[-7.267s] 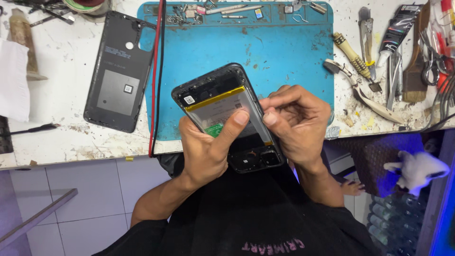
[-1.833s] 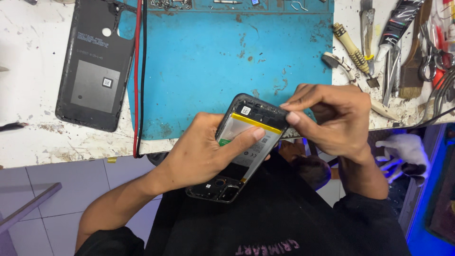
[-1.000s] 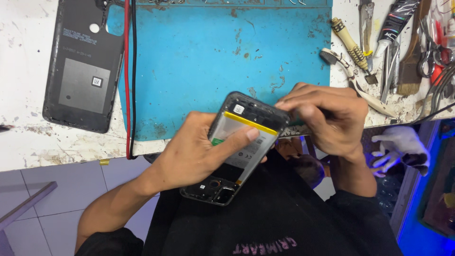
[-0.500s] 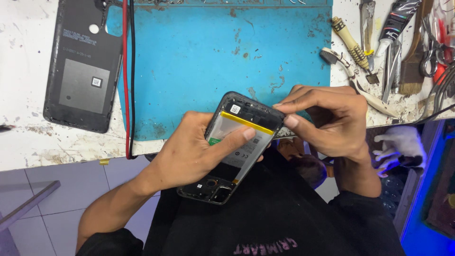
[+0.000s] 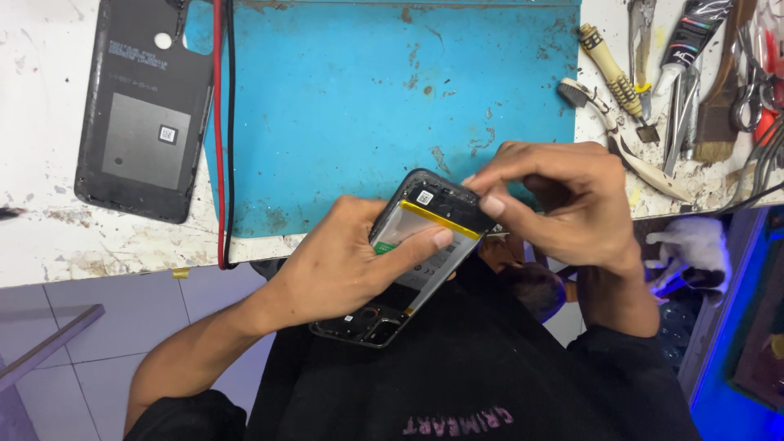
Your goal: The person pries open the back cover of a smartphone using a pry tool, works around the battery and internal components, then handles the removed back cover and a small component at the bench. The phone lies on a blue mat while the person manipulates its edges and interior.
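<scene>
An opened phone point(image 5: 412, 261), its back cover removed, is held in the air just over the near edge of the surface point(image 5: 49, 245), above the person's dark shirt. Its long axis runs on a slant, from the camera end low and to the left, nearest the body, up to the far end at the right. The silvery battery point(image 5: 425, 245) with a yellow strip across its far end is seen seated in the frame.

The left hand point(image 5: 351, 265) is wrapped around the phone from the left side, with the thumb laid flat across the battery; it is closed on the phone and carries its weight. The right hand point(image 5: 555, 200) is brought in from the right and lies at the phone's far end, so it is the hand nearer to that end. Its thumb and forefinger are pinched narrowly together at the top right corner of the frame; whether something small is gripped between them cannot be told.

Beyond the hands, a blue mat point(image 5: 392, 106) is spread on the surface, worn and spotted. A red and a black cable point(image 5: 222, 139) are run side by side along the mat's left edge. Left of them the removed back cover point(image 5: 147, 114) is laid inner side up, well apart from the phone. At the far right, a cluster of tools point(image 5: 694, 82) is laid out: a brush, tweezers, a ridged-handled tool and a tube.
</scene>
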Demonstrator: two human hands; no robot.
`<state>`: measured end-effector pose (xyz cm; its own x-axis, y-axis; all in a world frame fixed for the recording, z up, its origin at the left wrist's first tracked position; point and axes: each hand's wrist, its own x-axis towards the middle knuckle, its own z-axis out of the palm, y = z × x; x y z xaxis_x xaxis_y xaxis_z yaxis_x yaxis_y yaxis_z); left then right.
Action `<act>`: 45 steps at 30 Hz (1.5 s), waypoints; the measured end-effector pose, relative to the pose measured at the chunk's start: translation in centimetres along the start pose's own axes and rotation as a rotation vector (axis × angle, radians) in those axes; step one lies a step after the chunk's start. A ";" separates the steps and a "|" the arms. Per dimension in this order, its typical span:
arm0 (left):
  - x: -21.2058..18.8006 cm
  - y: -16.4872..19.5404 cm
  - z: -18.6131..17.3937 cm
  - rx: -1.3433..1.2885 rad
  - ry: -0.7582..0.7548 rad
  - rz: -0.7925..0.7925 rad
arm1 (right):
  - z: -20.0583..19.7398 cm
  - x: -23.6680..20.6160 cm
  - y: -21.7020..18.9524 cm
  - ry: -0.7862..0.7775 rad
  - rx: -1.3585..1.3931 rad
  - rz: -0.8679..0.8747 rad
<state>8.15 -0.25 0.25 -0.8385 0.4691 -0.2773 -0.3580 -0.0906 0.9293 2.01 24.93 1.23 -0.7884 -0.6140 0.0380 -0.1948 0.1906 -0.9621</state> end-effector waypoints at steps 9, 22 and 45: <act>0.3 0.3 -0.1 0.057 -0.026 -0.063 | 1.2 0.7 0.0 0.088 -0.144 -0.150; 0.6 0.5 -0.2 0.149 -0.051 -0.046 | 1.6 0.4 -0.3 0.142 -0.069 -0.029; 0.7 1.1 0.2 0.206 -0.038 -0.053 | 1.0 0.0 0.4 0.122 0.041 -0.015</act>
<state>7.23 0.18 1.09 -0.8033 0.5017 -0.3211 -0.3061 0.1148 0.9451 2.52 24.19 0.55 -0.8513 -0.5180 0.0830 -0.1851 0.1486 -0.9714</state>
